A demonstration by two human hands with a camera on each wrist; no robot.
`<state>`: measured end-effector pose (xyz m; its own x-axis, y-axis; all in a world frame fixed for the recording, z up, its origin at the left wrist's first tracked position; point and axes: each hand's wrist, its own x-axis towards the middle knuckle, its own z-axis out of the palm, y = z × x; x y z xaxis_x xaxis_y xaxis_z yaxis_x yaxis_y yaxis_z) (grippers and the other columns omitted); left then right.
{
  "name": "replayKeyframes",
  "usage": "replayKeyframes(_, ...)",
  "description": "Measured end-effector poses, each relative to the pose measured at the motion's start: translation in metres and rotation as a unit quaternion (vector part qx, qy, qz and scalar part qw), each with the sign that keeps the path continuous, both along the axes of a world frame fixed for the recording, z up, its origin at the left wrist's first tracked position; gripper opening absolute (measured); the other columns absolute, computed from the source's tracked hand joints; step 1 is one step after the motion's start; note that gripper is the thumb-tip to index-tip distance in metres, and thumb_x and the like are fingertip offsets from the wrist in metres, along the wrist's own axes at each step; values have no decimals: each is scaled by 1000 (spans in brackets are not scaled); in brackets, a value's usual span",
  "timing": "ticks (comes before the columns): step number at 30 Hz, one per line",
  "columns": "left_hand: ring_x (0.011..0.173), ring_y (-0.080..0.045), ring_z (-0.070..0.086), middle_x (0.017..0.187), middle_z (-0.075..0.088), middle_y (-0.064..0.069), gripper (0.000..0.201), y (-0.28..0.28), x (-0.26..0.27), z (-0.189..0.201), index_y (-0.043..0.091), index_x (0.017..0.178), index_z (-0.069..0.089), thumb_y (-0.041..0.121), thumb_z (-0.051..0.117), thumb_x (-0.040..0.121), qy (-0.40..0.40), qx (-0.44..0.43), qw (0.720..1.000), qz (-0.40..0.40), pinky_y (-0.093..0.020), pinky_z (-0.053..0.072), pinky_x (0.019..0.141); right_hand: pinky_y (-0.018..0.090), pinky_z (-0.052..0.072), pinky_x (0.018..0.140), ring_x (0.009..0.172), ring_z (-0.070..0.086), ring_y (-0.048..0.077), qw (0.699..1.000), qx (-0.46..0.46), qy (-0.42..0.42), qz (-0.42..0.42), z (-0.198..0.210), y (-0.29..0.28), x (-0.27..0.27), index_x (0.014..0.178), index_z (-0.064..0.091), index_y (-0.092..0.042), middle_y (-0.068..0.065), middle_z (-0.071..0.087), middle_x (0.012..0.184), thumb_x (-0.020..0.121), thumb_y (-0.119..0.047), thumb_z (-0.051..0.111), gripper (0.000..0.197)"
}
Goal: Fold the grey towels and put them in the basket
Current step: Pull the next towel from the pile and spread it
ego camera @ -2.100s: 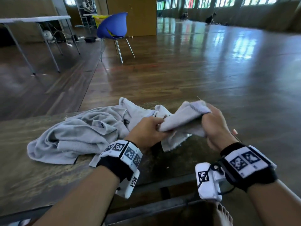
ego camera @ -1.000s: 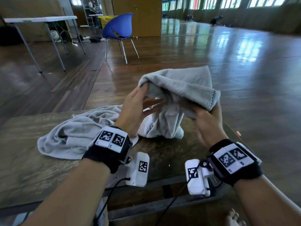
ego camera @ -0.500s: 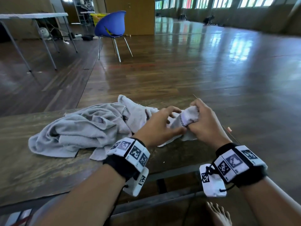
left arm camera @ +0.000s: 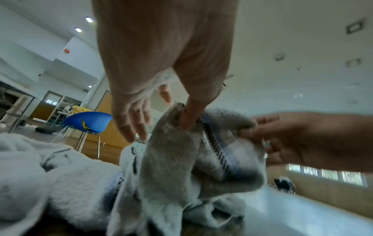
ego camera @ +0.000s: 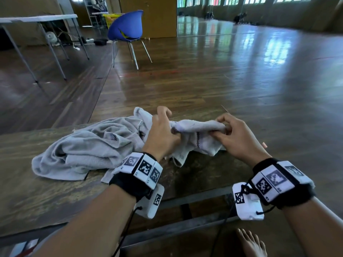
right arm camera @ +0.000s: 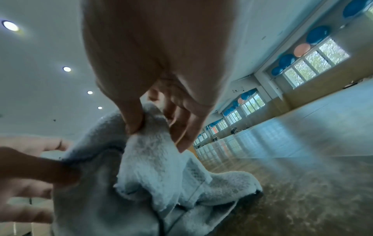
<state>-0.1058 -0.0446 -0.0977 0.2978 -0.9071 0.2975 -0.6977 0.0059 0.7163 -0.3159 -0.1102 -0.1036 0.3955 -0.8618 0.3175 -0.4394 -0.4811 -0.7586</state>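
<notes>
- My left hand (ego camera: 161,134) pinches one end of a small grey towel (ego camera: 196,133), thumb tucked into the cloth while the other fingers hang loose above it.
- My right hand (ego camera: 234,139) pinches the opposite end between thumb and fingertips; the right wrist view shows the thumb pressed into the pile.
- The towel stretches between my two hands just above the near right part of the wooden table (ego camera: 37,197), its top edge bunched into a thick roll.
- Below that roll the rest of it sags in loose folds, and the lower hem touches the tabletop.
- It is pale grey terry with a narrow dark checked stripe running across it, plainest in the left wrist view.
- A larger grey towel (ego camera: 87,151) lies crumpled in a heap on the table to the left, touching the small one near my left hand.
- A blue chair (ego camera: 127,27) stands well beyond on the wooden floor.
</notes>
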Motion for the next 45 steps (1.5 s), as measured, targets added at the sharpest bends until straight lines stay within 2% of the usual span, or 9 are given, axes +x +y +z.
replayKeyframes(5, 126, -15, 45, 134, 47, 3, 66, 4, -10, 2, 29, 132, 45, 26, 74, 73, -76, -57, 976, -195, -38, 41, 104, 31, 54, 71, 78, 67, 9, 996, -36, 0, 82, 6, 10, 17, 89, 67, -29, -6, 71, 82, 85, -10, 68, 20)
replayKeyframes(12, 59, -4, 50, 67, 57, 10, 12, 2, -1, 3, 17, 82, 56, 9, 64, 83, -71, -89, 983, -146, -19, 41, 59, 14, 42, 60, 65, 58, 1, 995, -64, 27, 67, 3, 10, 17, 91, 66, -27, -9, 67, 81, 81, -18, 76, 17)
replayKeyframes(18, 60, -5, 43, 65, 48, 6, 22, 5, 28, 9, 18, 79, 39, 0, 51, 85, -59, -149, 987, -27, -16, 34, 55, 19, 37, 51, 50, 50, 2, 981, -13, 181, 68, -7, 0, -6, 66, 64, -20, -11, 57, 55, 84, -37, 76, 28)
replayKeyframes(21, 68, -20, 47, 71, 53, -2, 19, 7, 49, 9, 19, 83, 41, 11, 59, 84, -74, -104, 991, 38, -32, 38, 58, 13, 37, 51, 50, 52, -1, 991, -61, 122, 17, -1, -7, -24, 65, 69, -29, -17, 60, 54, 85, -39, 75, 23)
replayKeyframes(25, 55, -12, 44, 57, 48, 9, 21, 16, 50, 5, 27, 70, 41, 32, 59, 80, -77, -3, 997, -6, -26, 31, 52, 12, 50, 62, 69, 67, -4, 993, -106, -44, -43, 9, -12, -38, 84, 79, -38, -21, 74, 74, 76, -38, 77, 8)
replayKeyframes(32, 56, -10, 37, 63, 44, 2, 22, 17, 50, 9, 15, 72, 44, 14, 50, 93, 0, -22, 1000, 2, -13, 34, 49, 11, 49, 63, 71, 65, -5, 989, -87, -119, -7, 5, -22, -54, 87, 77, -36, -17, 74, 80, 91, -23, 72, 15)
replayKeyframes(36, 58, -12, 37, 66, 41, -1, 29, 19, 42, 15, 15, 72, 45, 22, 56, 99, 40, 134, 985, -99, -18, 34, 51, 44, 53, 65, 66, 59, 18, 996, 81, 24, 38, -4, -23, -66, 84, 74, -14, 10, 71, 73, 85, -45, 64, 33)
replayKeyframes(40, 67, -12, 46, 73, 52, 2, 35, 21, 27, 3, 14, 73, 55, 42, 62, 94, -133, 360, 891, -240, -28, 37, 65, 28, 45, 64, 58, 58, 6, 929, 147, 310, 142, -13, -19, -72, 73, 69, -14, -7, 64, 64, 96, -45, 59, 40)
replayKeyframes(45, 63, -7, 46, 69, 52, 6, 30, 14, 19, -17, 17, 71, 52, 36, 68, 89, -107, 223, 956, -160, -25, 34, 60, 34, 50, 77, 78, 65, 11, 962, 38, 266, 41, -22, -22, -54, 77, 71, -29, -10, 72, 79, 96, -32, 62, 21)
